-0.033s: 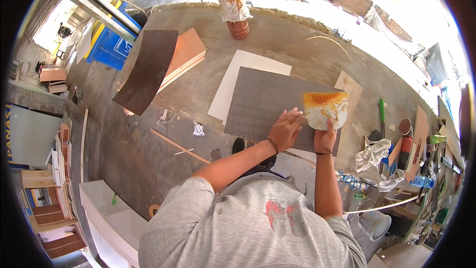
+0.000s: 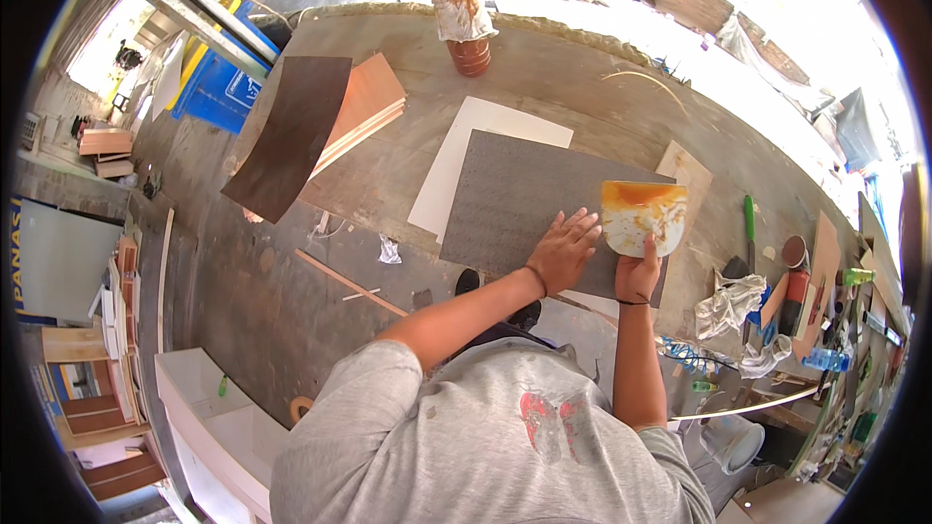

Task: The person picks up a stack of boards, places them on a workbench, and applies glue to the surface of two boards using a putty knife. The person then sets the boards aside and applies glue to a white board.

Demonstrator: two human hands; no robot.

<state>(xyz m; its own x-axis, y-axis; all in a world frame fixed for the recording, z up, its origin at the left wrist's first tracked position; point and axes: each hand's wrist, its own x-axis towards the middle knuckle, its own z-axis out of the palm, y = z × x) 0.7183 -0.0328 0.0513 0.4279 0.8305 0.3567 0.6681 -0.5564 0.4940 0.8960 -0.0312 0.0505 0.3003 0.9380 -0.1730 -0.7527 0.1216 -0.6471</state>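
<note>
On the table a dark grey sheet (image 2: 510,189) lies over white sheets (image 2: 449,150). My left hand (image 2: 565,254) rests on the grey sheet, palm down with fingers stretched out. To its right, my right hand (image 2: 637,277) grips a flat whitish spreader (image 2: 645,225) by its rounded near end, thumb on top. Orange-yellow glue coats the far straight edge of the spreader, with streaks lower down. The spreader is over the right part of the grey sheet; whether its edge touches the sheet I cannot tell.
A glue-crusted container (image 2: 461,15) stands at the far table edge. At left, a curved dark brown sheet (image 2: 294,136) lies over stacked boards (image 2: 364,112). A thin wooden board (image 2: 687,180) sits right of the grey sheet. Rags (image 2: 728,306) and a green-handled tool (image 2: 749,223) lie further right.
My right hand and the spreader have shifted slightly right. The fingers of my left hand have turned a little away from the spreader, widening the gap.
</note>
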